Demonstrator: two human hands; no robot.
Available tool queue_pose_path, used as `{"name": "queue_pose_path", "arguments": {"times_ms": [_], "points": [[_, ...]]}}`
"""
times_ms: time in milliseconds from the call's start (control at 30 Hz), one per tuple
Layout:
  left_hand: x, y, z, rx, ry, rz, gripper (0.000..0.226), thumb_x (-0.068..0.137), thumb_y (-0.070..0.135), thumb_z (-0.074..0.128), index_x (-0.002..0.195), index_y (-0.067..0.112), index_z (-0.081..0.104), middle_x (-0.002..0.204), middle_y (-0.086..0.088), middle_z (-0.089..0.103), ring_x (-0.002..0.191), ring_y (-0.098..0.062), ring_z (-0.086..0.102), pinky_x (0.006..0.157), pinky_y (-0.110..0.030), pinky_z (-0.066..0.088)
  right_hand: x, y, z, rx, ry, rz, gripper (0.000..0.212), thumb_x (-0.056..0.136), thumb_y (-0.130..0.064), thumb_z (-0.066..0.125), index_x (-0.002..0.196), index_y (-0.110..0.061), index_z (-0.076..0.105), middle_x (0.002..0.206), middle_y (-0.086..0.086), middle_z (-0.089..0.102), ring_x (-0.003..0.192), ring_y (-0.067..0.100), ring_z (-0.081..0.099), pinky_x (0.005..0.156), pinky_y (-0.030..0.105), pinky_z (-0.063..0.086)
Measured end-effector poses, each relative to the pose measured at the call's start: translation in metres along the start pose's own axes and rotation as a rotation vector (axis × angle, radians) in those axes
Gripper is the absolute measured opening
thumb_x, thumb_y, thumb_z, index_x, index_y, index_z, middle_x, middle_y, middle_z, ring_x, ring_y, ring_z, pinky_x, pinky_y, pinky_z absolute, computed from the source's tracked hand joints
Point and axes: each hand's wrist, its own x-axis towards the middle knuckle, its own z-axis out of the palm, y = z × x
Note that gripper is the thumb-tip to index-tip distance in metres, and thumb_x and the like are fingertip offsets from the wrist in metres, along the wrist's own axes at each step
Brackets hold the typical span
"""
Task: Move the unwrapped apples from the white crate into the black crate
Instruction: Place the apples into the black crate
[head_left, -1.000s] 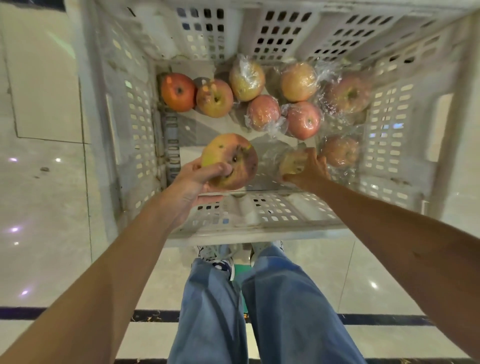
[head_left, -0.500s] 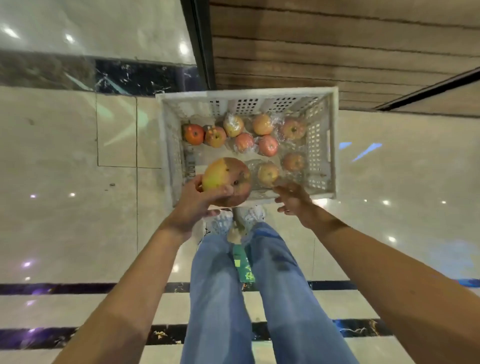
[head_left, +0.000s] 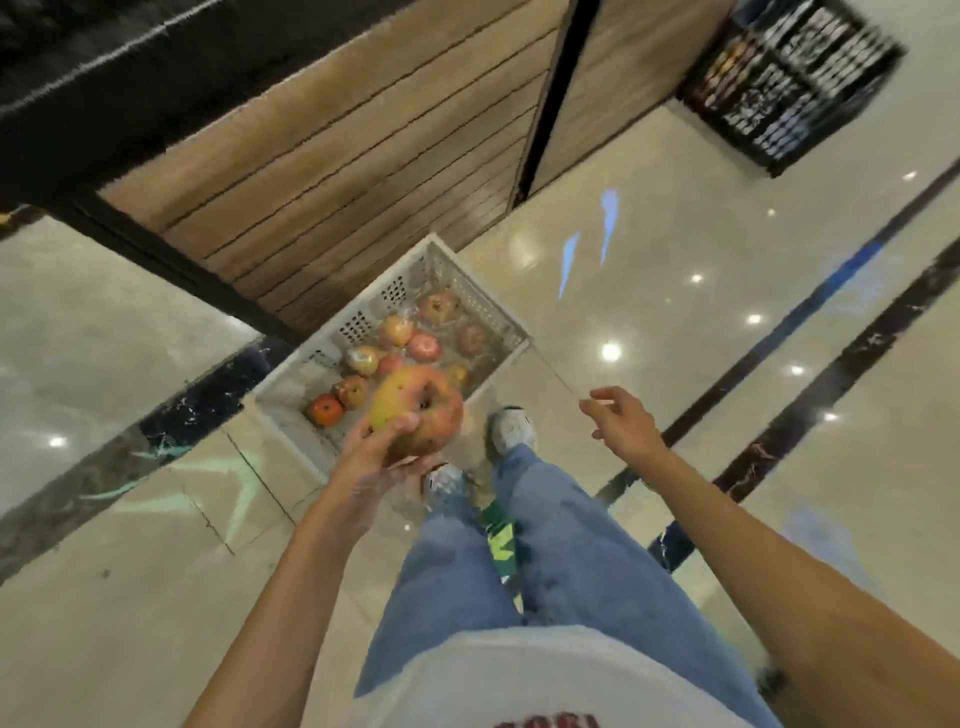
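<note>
My left hand (head_left: 371, 460) grips a large unwrapped apple (head_left: 418, 408), yellow-green and red, held up above the near edge of the white crate (head_left: 498, 317). The white crate stands on the floor by a wooden wall and holds two unwrapped apples (head_left: 327, 409) at its left end and several plastic-wrapped apples (head_left: 423, 345). My right hand (head_left: 621, 418) hangs in the air to the right of the crate, fingers loosely curled, holding nothing. The black crate (head_left: 795, 83) sits on the floor far off at the upper right, blurred.
A wood-panelled wall (head_left: 337, 171) runs behind the white crate. The polished floor (head_left: 701, 234) stretches between the two crates, crossed by dark stripes (head_left: 831, 374). My legs in blue jeans (head_left: 519, 545) stand just before the white crate.
I have stood up and turned right, lifting the apple out of the white crate. My right hand left the wrapped apples and moved away right. The black crate came into view.
</note>
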Motion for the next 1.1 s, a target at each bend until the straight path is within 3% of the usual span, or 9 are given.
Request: {"name": "queue_pose_path", "arguments": {"times_ms": [200,400,467,567,667,767,833,900,1100], "points": [[0.003,0.018,0.086,0.201,-0.187,-0.08,0.056,0.069,0.011,0.068,0.121,0.012,0.047,0.106,-0.009,0.06,0.089,-0.018,0.06,0.055,-0.025,0.058,-0.048,0.078,-0.039,0.287,0.192,0.176,0.038,0.092,-0.031,0.055,0.124,-0.011,0.052,0.119,0.013,0.061,0.096,0.028,0.06,0.088,0.04,0.047],[0.016,0.016,0.182,0.445,-0.361,-0.174,0.06,0.064,0.019,0.067,0.121,0.011,0.05,0.108,-0.008,0.06,0.093,-0.018,0.059,0.055,-0.024,0.056,-0.069,0.132,-0.058,0.55,0.321,0.373,0.04,0.094,-0.028,0.051,0.13,-0.01,0.045,0.127,0.017,0.055,0.11,0.034,0.057,0.097,0.042,0.043],[0.021,0.011,0.209,0.491,-0.382,-0.185,0.058,0.064,0.02,0.067,0.119,0.011,0.05,0.112,-0.009,0.058,0.096,-0.018,0.058,0.056,-0.025,0.057,-0.071,0.148,-0.064,0.603,0.321,0.432,0.042,0.095,-0.03,0.05,0.132,-0.011,0.043,0.131,0.017,0.053,0.114,0.034,0.054,0.098,0.042,0.042],[0.026,0.006,0.245,0.528,-0.391,-0.211,0.026,0.08,0.012,0.064,0.105,0.012,0.054,0.107,-0.01,0.059,0.095,-0.02,0.058,0.059,-0.027,0.059,-0.064,0.166,-0.078,0.675,0.309,0.502,0.044,0.095,-0.03,0.05,0.134,-0.01,0.042,0.131,0.016,0.052,0.108,0.033,0.056,0.098,0.043,0.043],[0.035,0.004,0.281,0.548,-0.407,-0.21,0.035,0.067,0.011,0.07,0.099,0.012,0.055,0.104,-0.011,0.061,0.093,-0.021,0.059,0.06,-0.027,0.059,-0.043,0.172,-0.106,0.73,0.283,0.506,0.045,0.092,-0.029,0.054,0.131,-0.009,0.046,0.125,0.016,0.056,0.092,0.028,0.059,0.089,0.041,0.047],[0.047,0.005,0.316,0.525,-0.361,-0.205,0.016,0.082,0.01,0.058,0.098,0.01,0.055,0.1,-0.012,0.061,0.089,-0.022,0.059,0.066,-0.033,0.058,-0.011,0.165,-0.143,0.769,0.287,0.469,0.043,0.092,-0.029,0.056,0.129,-0.01,0.046,0.122,0.015,0.057,0.092,0.028,0.059,0.088,0.039,0.047],[0.057,0.01,0.335,0.52,-0.347,-0.214,0.025,0.079,0.011,0.062,0.103,0.007,0.055,0.1,-0.012,0.062,0.09,-0.022,0.06,0.071,-0.036,0.057,0.014,0.152,-0.171,0.788,0.298,0.438,0.043,0.092,-0.03,0.055,0.13,-0.012,0.046,0.124,0.015,0.057,0.095,0.028,0.059,0.09,0.04,0.047],[0.072,0.016,0.358,0.54,-0.362,-0.206,0.051,0.065,0.018,0.07,0.113,0.008,0.054,0.106,-0.013,0.062,0.093,-0.021,0.06,0.065,-0.03,0.059,0.046,0.138,-0.202,0.772,0.307,0.396,0.043,0.092,-0.031,0.054,0.13,-0.014,0.046,0.126,0.013,0.055,0.099,0.028,0.059,0.09,0.039,0.048],[0.145,0.046,0.453,0.546,-0.338,-0.218,0.057,0.058,0.026,0.063,0.112,0.008,0.053,0.102,-0.012,0.063,0.088,-0.02,0.061,0.063,-0.027,0.057,0.151,0.094,-0.299,0.763,0.323,0.333,0.044,0.092,-0.034,0.052,0.131,-0.015,0.045,0.124,0.012,0.054,0.095,0.023,0.057,0.094,0.038,0.047]]}}
